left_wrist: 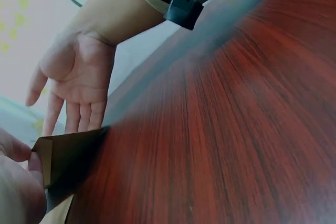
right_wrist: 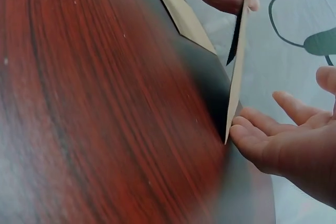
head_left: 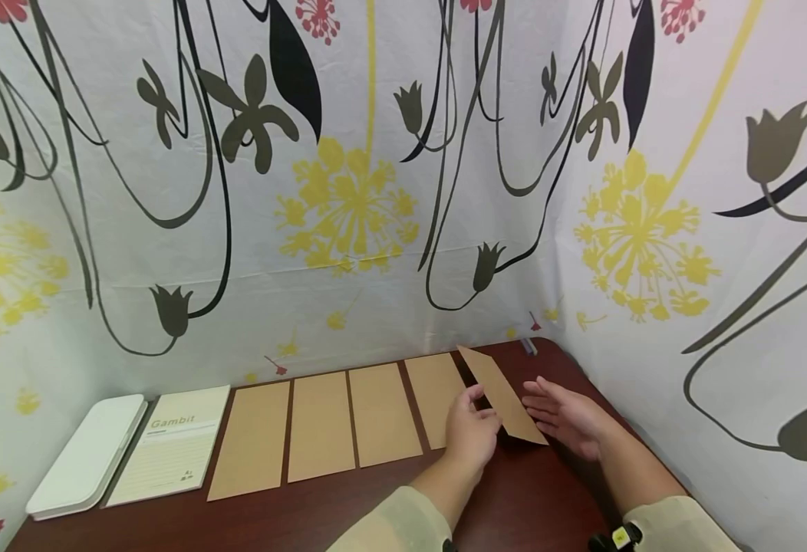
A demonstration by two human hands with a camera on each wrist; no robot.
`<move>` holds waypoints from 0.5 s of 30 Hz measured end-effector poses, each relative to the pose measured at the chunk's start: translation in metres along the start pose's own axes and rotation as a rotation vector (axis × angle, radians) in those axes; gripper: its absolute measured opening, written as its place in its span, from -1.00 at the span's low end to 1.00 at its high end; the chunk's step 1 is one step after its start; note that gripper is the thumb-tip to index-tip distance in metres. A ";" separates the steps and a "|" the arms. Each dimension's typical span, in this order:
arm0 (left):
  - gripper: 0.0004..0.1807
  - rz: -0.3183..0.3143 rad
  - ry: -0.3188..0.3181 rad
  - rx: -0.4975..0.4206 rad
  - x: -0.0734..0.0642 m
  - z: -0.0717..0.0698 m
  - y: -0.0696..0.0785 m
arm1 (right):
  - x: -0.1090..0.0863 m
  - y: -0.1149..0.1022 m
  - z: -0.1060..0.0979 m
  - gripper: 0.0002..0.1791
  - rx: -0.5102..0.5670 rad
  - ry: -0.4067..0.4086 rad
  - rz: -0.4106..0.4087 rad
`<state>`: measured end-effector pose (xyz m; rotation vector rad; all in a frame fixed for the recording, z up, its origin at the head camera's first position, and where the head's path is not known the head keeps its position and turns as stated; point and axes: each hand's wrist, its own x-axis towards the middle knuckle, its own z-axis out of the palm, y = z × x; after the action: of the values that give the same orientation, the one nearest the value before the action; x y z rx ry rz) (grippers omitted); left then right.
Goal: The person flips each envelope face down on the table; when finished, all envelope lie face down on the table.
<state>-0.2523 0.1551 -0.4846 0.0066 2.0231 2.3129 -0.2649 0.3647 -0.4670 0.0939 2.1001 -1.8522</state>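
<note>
A thin brown kraft-paper rectangle stands tilted at the right end of a row, its left edge raised from the dark red table. My left hand pinches that raised edge between thumb and fingers. At the lower right edge is my right hand, fingers straight and palm turned toward the paper. In the right wrist view, the right fingertips lie right at the paper's lower edge. The left wrist view shows the shaded underside of the paper and the right hand's open palm beyond it.
Several similar brown rectangles lie flat to the left. Beyond them are a cream "Gambit" notepad and a white rounded case. A small pale object sits at the back right. Flower-printed cloth walls the table's back and sides.
</note>
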 end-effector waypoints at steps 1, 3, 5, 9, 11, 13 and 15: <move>-0.39 -0.004 -0.002 0.008 0.001 -0.001 -0.002 | 0.000 0.001 -0.001 -0.06 0.005 0.006 0.003; -0.39 -0.014 -0.015 0.018 0.001 -0.003 -0.004 | 0.001 0.003 -0.005 -0.05 0.005 0.008 -0.001; -0.37 -0.025 -0.040 0.019 0.001 -0.004 -0.005 | 0.001 0.005 -0.009 -0.03 0.008 0.019 -0.002; -0.32 -0.040 -0.082 0.031 0.001 -0.003 -0.005 | 0.003 0.007 -0.015 0.00 0.017 0.050 -0.002; -0.31 -0.059 -0.091 0.034 0.001 -0.002 -0.004 | 0.005 0.008 -0.017 0.04 0.023 0.063 -0.007; -0.30 -0.074 -0.098 0.040 0.000 -0.001 -0.003 | 0.008 0.007 -0.019 0.04 0.030 0.071 -0.013; -0.31 -0.087 -0.107 0.038 0.000 -0.001 -0.003 | 0.012 0.007 -0.019 0.03 0.042 0.078 -0.018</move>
<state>-0.2521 0.1548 -0.4876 0.0428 1.9749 2.1738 -0.2782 0.3820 -0.4752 0.1600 2.1201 -1.9333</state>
